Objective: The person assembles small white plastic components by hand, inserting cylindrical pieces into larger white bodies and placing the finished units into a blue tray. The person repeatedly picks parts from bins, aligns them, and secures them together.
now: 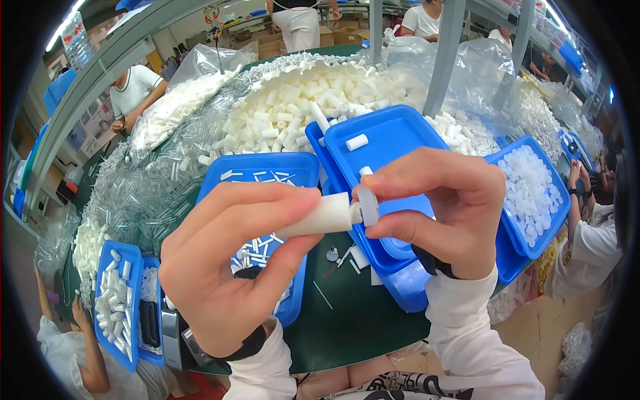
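Observation:
Between the fingertips of my left hand (220,267) is a thick white cylinder (327,215), held almost level. My right hand (460,207) pinches a translucent round plastic cap (368,205) between thumb and forefinger. A short white stub (366,171) shows above the cap at the forefinger. The cap faces the cylinder's right end, with a rough whitish piece (356,213) bridging the small gap between them. Under my left hand, a blue tray (303,163) holds thin white sticks. Beneath my right hand, a stacked blue tray (407,127) carries a loose white cylinder (357,142).
A heap of white cylinders (287,107) covers the table's far side, beside clear plastic tubes (153,193). Translucent caps (530,193) fill a tray at right; a tray of cylinders (117,307) stands left. A grey post (445,60) rises behind the trays. Other people work around the table.

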The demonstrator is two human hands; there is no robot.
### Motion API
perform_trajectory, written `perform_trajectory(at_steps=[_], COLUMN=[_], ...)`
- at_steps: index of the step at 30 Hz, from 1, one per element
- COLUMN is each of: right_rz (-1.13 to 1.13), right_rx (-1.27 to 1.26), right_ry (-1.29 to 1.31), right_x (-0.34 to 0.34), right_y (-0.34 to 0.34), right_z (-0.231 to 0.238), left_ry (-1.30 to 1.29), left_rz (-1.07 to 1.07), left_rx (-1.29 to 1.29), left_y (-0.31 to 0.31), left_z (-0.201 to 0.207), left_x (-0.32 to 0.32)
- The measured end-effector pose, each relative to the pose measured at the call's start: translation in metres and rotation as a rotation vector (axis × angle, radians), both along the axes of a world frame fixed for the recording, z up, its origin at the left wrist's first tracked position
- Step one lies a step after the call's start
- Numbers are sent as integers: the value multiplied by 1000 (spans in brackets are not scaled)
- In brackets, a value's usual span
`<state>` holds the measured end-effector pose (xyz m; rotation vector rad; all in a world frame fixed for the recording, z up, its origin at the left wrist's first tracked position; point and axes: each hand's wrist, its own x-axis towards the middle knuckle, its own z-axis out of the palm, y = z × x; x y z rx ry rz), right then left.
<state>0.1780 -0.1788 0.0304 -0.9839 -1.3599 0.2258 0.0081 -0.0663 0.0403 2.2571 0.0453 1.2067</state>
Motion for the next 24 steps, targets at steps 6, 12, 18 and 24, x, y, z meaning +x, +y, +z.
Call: perform_trajectory(at_steps=[6,12,18,24], right_rz=[-37,18,54,39], right_rx=[-86,34,47,86], right_ry=[251,21,37,-79], right_x=[-10,0,-2,2], right_y=[0,3,4,1], right_z=[8,-2,-3,3], left_ry=[-135,-198,-233,-182], left_rz=[-84,-90,-118,-158], left_rx=[-152,-138,-23,-328], left_y=[-3,-1,0,-6], left_z=[0,-5,-5,0], left_x=[6,4,7,3])
